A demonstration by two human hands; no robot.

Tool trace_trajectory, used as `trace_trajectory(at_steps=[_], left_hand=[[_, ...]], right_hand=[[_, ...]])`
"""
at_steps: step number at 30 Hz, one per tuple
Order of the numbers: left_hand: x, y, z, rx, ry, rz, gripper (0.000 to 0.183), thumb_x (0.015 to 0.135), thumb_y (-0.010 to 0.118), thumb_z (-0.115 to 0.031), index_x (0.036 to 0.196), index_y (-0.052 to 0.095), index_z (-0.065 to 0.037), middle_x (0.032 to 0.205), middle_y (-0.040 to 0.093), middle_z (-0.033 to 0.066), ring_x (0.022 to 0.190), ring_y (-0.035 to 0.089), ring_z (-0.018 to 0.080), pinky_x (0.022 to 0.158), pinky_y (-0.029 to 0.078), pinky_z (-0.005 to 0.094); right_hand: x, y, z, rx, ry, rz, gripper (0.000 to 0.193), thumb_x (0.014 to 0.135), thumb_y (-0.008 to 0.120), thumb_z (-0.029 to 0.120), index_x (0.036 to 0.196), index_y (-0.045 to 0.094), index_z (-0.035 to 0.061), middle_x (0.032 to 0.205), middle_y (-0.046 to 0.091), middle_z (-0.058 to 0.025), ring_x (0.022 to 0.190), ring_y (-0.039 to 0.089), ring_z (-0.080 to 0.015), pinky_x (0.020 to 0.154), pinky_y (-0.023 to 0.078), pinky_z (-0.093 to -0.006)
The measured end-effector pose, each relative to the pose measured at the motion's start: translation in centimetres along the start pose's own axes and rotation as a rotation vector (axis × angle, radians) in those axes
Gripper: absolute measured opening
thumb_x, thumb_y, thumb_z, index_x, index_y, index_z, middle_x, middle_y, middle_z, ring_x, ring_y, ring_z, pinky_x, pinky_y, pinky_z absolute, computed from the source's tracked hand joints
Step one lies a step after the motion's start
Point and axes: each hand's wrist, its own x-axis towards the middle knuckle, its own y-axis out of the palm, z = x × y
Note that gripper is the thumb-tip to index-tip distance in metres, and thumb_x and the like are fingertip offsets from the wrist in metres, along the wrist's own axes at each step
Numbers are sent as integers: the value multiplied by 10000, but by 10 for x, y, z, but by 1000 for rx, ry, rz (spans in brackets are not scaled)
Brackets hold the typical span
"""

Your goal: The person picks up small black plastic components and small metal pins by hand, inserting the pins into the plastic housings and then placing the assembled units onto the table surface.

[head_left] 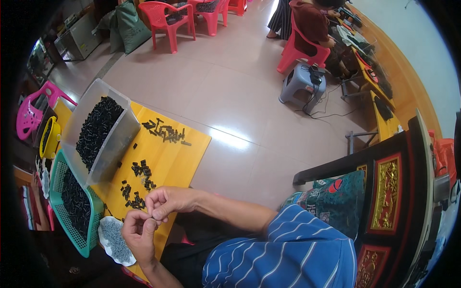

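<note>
My left hand (139,233) and my right hand (169,201) meet fingertip to fingertip over the front edge of a yellow wooden table (180,158). Both are closed in a pinch around something small and dark, mostly hidden by the fingers. Just beyond them lie loose clusters of short black plastic pieces (142,169). A white dish of small grey metal parts (115,240) sits beside my left hand. Farther back on the table is a spread of longer dark pieces (165,132).
A clear plastic bin (126,103) and a green mesh basket (89,245), both holding black pieces, stand at the left. A grey-blue stool (298,86) with cables is across the floor, near a seated person (307,24). A dark carved cabinet (355,165) rises at the right.
</note>
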Motion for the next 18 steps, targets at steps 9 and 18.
trace_trajectory(at_steps=[9,18], left_hand=[[3,2,-6,-69,-41,3,81,984,651,-90,995,591,-37,873,604,12,745,559,73,654,453,213],[2,1,3,82,1,-139,164,978,666,-72,1125,626,-12,914,616,-4,762,549,45,668,467,202]], right_hand=[[1,1,3,5,-12,13,264,891,825,258,951,657,64,834,693,-21,764,672,-97,660,514,-214],[1,-7,5,167,-59,-65,234,930,784,232,1017,638,71,866,701,-24,791,692,-89,674,562,-198]])
